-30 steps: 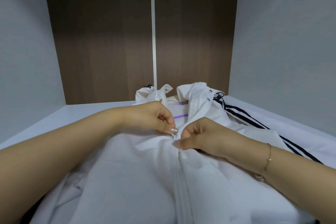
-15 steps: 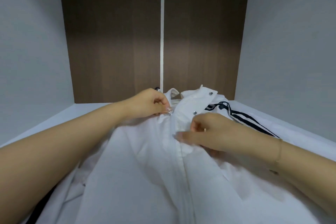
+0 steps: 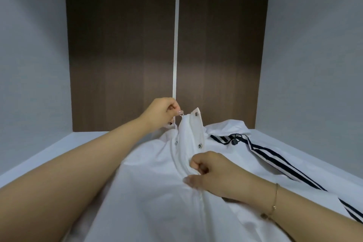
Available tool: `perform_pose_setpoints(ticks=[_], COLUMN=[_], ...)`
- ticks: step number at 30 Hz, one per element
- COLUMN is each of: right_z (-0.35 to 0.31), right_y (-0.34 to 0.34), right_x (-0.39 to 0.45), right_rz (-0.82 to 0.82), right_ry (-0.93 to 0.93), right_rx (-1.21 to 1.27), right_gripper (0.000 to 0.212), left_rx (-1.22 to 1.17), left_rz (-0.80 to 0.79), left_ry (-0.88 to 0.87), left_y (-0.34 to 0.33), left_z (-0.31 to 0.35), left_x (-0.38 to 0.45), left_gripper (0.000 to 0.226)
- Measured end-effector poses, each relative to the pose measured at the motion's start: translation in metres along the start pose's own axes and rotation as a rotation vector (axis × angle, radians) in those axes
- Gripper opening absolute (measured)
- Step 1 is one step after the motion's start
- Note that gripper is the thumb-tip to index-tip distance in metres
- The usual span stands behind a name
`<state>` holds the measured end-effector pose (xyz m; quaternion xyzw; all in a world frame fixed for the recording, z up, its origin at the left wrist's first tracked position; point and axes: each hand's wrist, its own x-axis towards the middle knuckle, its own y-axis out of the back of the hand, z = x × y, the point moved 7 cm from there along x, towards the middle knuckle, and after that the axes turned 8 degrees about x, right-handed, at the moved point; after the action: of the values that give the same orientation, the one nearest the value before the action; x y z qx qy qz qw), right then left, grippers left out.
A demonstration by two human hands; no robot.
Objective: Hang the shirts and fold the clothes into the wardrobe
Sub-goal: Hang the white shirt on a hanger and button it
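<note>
My left hand pinches the small metal zip pull at the collar of the white zip-up jacket with black sleeve stripes, spread across the lower centre. My right hand grips its front fabric. It lies on a white shelf between pale grey walls, dark brown wood panels behind.

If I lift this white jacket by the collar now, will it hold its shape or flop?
Probably flop: the white jacket wrinkles and drapes over the shelf, so it looks thin and limp. Likely light, since the left hand holds the collar end up by the zip pull alone. The smooth fabric may slide, which may be why the right hand pinches the front.
</note>
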<state>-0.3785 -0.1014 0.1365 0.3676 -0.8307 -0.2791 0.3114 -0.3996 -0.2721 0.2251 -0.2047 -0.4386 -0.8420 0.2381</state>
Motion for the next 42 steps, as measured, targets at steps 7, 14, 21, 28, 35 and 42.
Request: perform_pose_setpoints(ticks=[7,14,21,28,35,42], right_z=[-0.021,0.002,0.001,0.018,0.006,0.020], right_y=[0.037,0.062,0.010,0.013,0.074,0.092], right_x=[-0.004,0.053,0.076,0.067,0.076,0.076], right_rz=[0.332,0.332,-0.291,-0.416,0.102,0.161], right_ry=[0.105,-0.233,-0.062,0.077,0.383,0.407], right_rx=[0.115,0.422,-0.340,-0.258,-0.306,-0.153], right_gripper=[0.037,0.044,0.040,0.041,0.020,0.017], left_rx=[-0.266,-0.201,0.088,0.307,0.561,0.344], left_rz=[-0.061,-0.153,-0.422,-0.627,-0.492,-0.024], left_ry=[0.083,0.200,0.575,0.547,0.345,0.188], left_y=[0.008,0.017,0.013,-0.023,-0.036,0.008], left_z=[-0.005,-0.033,-0.093,-0.095,-0.075,-0.024], left_x=[0.004,0.000,-0.017,-0.033,-0.040,-0.054], left_gripper=[0.009,0.030,0.057,0.042,0.046,0.032])
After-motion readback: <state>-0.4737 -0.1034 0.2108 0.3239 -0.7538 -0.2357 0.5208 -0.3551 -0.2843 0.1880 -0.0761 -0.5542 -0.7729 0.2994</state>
